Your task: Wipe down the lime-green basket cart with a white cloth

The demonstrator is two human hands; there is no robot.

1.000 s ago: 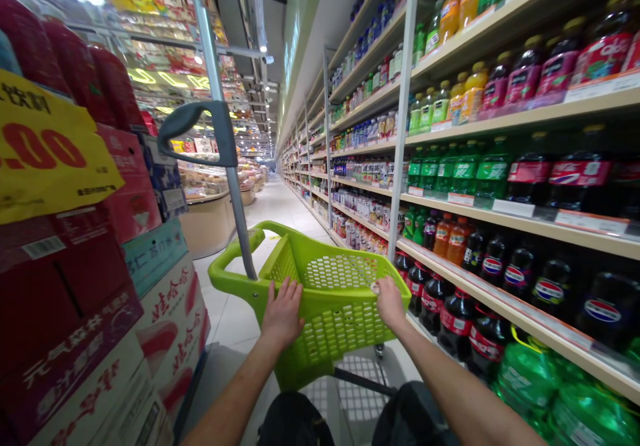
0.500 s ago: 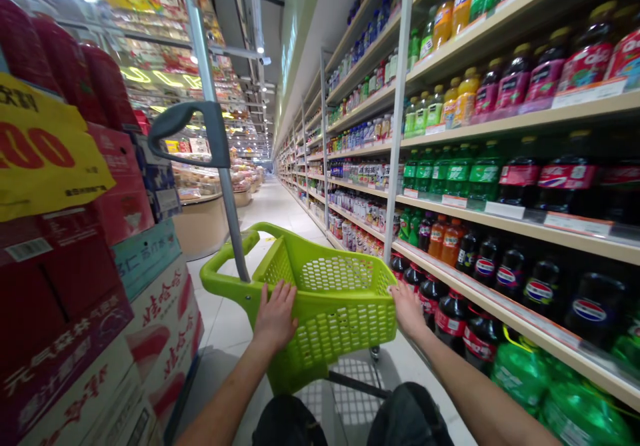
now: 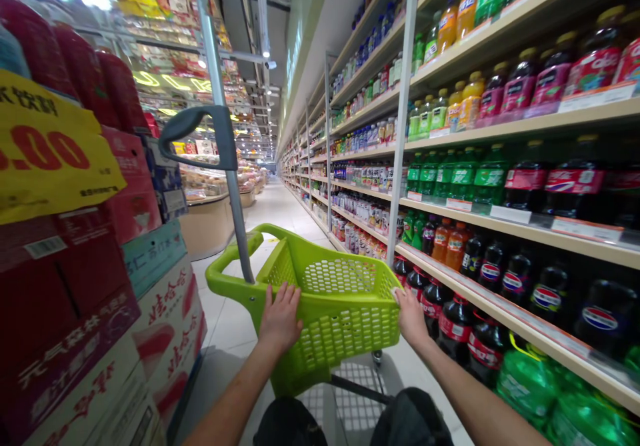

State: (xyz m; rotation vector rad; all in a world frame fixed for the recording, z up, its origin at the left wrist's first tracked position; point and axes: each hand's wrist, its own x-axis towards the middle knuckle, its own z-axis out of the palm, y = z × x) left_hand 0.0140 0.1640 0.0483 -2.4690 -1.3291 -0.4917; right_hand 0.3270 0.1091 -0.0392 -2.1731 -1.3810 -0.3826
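Observation:
A lime-green plastic shopping basket [image 3: 345,319] on wheels stands in the aisle in front of me, and nothing shows inside it. My left hand [image 3: 280,319] rests on the near rim's left part, fingers curled over the edge. My right hand [image 3: 411,317] grips the near right corner of the rim. A grey pull handle on a metal pole [image 3: 227,166] rises from the basket's left side.
Shelves of soda and juice bottles [image 3: 500,179] run along the right. Stacked drink cartons [image 3: 100,313] with a yellow price sign [image 3: 45,153] stand close on the left. The tiled aisle floor [image 3: 280,206] stretches ahead. My knees show at the bottom.
The basket has rolled slightly in the aisle and my right hand slid from the top of the rim to its right corner. My left hand keeps its grip.

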